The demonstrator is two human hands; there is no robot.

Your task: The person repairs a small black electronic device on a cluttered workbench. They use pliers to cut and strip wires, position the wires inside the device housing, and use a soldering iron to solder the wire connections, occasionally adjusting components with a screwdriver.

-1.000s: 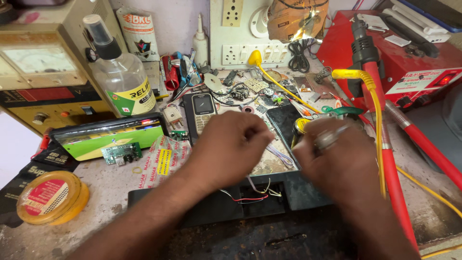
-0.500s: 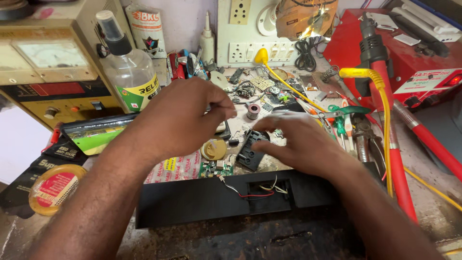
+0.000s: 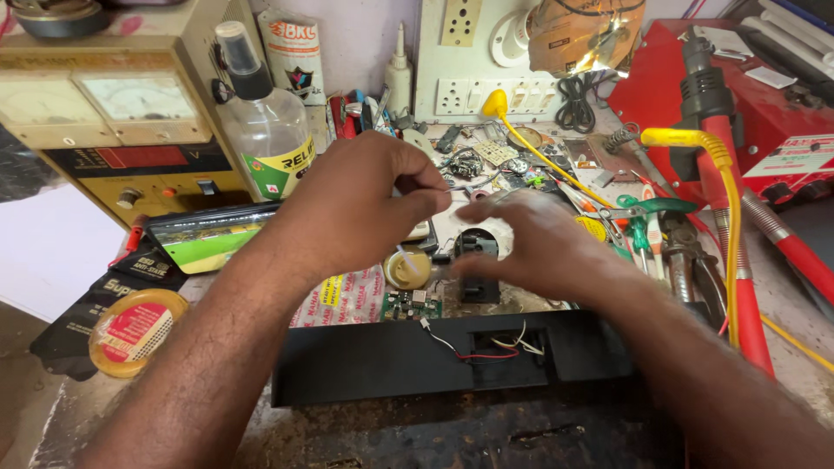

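My left hand (image 3: 347, 208) hovers over the bench with its fingers pinched together near a thin white wire; what it grips is hidden by the fingers. My right hand (image 3: 530, 243) rests on a small black part (image 3: 477, 260), fingers curled around it. Below the hands lie a small round speaker (image 3: 407, 267) and a green circuit board (image 3: 410, 304). Red, black and white wires (image 3: 473, 352) run from the board into a long black plastic casing (image 3: 373, 360) at the bench's front.
A power supply with a meter (image 3: 113, 130) and a clear liquid bottle (image 3: 265, 130) stand at the left. A phone (image 3: 204, 239) and a yellow tin (image 3: 130, 330) lie front left. A red hot-air station (image 3: 747, 113), yellow cable (image 3: 725, 217), pliers and screwdrivers crowd the right.
The view has dropped closer to the bench. Both hands moved from over the mobile phone toward the speaker and black part, and my left hand's fingers have pinched together.
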